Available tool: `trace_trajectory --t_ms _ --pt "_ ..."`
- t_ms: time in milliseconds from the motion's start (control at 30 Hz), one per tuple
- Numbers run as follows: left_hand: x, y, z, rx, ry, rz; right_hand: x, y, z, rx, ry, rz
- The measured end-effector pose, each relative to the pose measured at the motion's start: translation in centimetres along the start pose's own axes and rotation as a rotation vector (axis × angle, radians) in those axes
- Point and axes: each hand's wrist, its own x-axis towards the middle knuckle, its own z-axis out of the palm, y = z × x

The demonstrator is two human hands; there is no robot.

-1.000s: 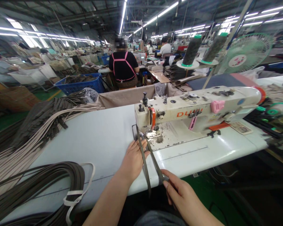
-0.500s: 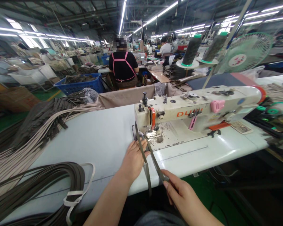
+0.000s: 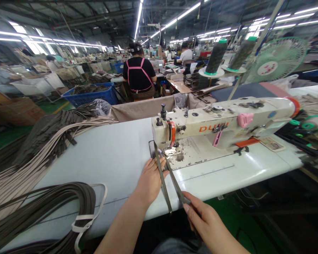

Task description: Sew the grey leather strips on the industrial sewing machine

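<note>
A narrow dark olive strap (image 3: pixel 177 185) runs from under the presser foot of the white sewing machine (image 3: pixel 190 123) toward the table's front edge. My right hand (image 3: pixel 201 213) pinches it there between thumb and fingers. My left hand (image 3: pixel 151 180) lies flat by the needle area, fingers stretched toward the foot and thumb apart, touching the strap's edge. Another length of strap (image 3: pixel 163 181) comes down from the machine head, crosses over the back of my left hand and hangs at the table edge. The left fingertips are partly hidden near the foot.
A bundle of dark straps (image 3: pixel 86 201) tied with a white band (image 3: pixel 82 218) lies at the left front. Beige straps (image 3: pixel 55 141) trail behind it. Thread cones (image 3: pixel 216 58) and a green fan (image 3: pixel 275 60) stand at right. A person (image 3: pixel 139 76) sits ahead beside a blue basket (image 3: pixel 95 97).
The strap length over my left hand has shifted slightly, its lower end now straighter and a little higher at the table edge. Both hands stay nearly in place.
</note>
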Motion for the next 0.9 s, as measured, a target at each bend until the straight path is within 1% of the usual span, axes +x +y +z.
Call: trace_trajectory --t_ms 167,333,467,900 --pt "-0.05 -0.02 0.01 -0.003 -0.011 -0.004 -0.04 0.28 0.04 0.018 -0.003 -0.016" --pt "-0.02 0.08 -0.06 -0.002 -0.006 -0.006 0.16 0.78 0.15 0.03 0.002 0.016" --pt "-0.04 0.15 -0.11 -0.006 0.005 -0.009 0.11 0.62 0.15 0.027 -0.005 0.031" --pt "-0.11 0.08 0.01 -0.01 0.017 0.005 0.0 0.23 0.05 -0.002 -0.001 0.007"
